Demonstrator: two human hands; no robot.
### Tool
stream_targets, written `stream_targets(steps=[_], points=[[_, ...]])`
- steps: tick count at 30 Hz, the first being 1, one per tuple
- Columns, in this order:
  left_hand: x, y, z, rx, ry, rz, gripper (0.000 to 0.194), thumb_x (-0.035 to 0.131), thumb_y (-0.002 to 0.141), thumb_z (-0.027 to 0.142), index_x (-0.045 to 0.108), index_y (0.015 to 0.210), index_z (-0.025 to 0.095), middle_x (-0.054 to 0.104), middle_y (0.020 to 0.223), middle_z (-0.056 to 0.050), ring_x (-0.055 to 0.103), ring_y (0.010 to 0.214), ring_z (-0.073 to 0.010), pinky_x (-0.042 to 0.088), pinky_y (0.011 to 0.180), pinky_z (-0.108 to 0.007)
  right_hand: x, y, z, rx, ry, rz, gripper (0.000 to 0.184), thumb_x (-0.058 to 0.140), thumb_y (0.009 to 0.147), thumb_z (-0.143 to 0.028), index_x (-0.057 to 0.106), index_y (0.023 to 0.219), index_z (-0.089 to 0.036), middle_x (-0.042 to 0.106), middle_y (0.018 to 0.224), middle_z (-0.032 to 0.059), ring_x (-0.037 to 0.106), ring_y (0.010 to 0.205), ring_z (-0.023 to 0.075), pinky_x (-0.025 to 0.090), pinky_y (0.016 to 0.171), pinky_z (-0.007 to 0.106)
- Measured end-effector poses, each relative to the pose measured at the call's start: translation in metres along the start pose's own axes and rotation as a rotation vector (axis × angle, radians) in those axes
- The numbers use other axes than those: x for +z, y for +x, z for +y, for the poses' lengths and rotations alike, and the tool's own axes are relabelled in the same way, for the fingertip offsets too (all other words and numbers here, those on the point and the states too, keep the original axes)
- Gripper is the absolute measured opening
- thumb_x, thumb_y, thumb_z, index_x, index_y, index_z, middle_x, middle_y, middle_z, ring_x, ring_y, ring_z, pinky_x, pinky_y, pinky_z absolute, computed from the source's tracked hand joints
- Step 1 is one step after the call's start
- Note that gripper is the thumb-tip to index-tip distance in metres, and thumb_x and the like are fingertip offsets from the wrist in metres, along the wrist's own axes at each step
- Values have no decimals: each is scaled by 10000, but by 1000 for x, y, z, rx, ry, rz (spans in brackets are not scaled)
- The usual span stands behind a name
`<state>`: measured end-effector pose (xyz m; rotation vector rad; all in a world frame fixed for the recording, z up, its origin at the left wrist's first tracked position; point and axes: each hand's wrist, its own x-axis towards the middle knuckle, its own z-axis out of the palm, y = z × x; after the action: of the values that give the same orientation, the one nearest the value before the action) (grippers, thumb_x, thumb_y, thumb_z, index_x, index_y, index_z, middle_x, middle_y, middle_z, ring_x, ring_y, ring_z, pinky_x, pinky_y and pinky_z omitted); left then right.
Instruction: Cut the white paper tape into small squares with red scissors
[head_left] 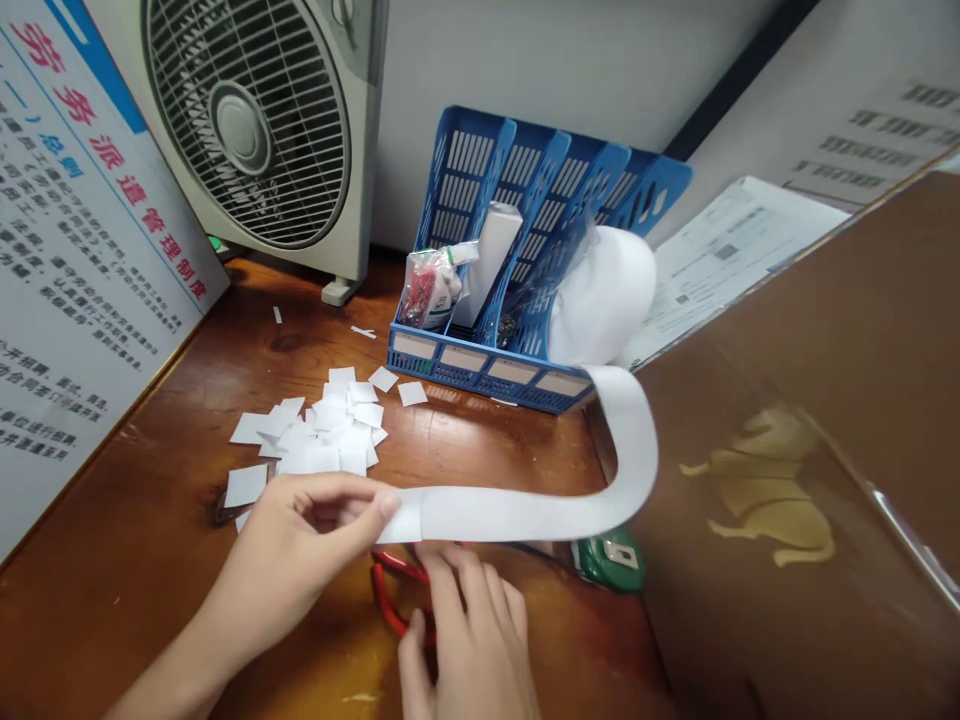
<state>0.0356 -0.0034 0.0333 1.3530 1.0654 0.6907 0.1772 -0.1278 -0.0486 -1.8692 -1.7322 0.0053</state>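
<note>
My left hand (307,540) pinches the near end of a long white strip (517,515) between thumb and fingers. A crease or overlapped piece shows close to that end. The strip curves to the right and back up to the blue file rack (487,375), where a white roll or bundle (607,295) sits. Below the strip, my right hand (476,630) is spread over red-handled scissors (386,600) on the table, thumb apart from the fingers; their blades are mostly hidden. White cut squares (330,430) lie in a loose pile beyond my left hand.
A green tape measure (611,560) lies right of the scissors, beside a brown panel (750,600). A box fan (262,130) stands at the back left. The rack also holds a bag of red items (427,290) and a white box (491,255). A printed board (82,260) leans left.
</note>
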Motion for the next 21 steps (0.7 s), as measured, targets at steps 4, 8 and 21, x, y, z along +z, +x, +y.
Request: stream_targets(steps=[4,8,21], points=[[-5,5,13,54,35,24,103,835,805,316,855,838,221,790,729,-16,691,648,-172,520,573,-194,-2,28,-5,111,-126,-258,531,532,738,-39,641,1239,-176,703,1138,136,643,1013,353,454,837,471],[-8,9,23,103,106,72,189,820,821,386,837,782,203,738,644,-8,626,582,-135,475,510,-167,5,41,-10,209,-163,-284,478,582,651,9,652,1089,-170,689,987,110,635,892,330,450,805,439],[-2,15,23,99,56,44,219,778,864,387,790,763,194,643,580,30,565,574,-104,451,536,-155,-21,29,3,327,-12,-388,148,552,750,-108,588,837,-222,657,882,72,581,811,283,343,715,361]])
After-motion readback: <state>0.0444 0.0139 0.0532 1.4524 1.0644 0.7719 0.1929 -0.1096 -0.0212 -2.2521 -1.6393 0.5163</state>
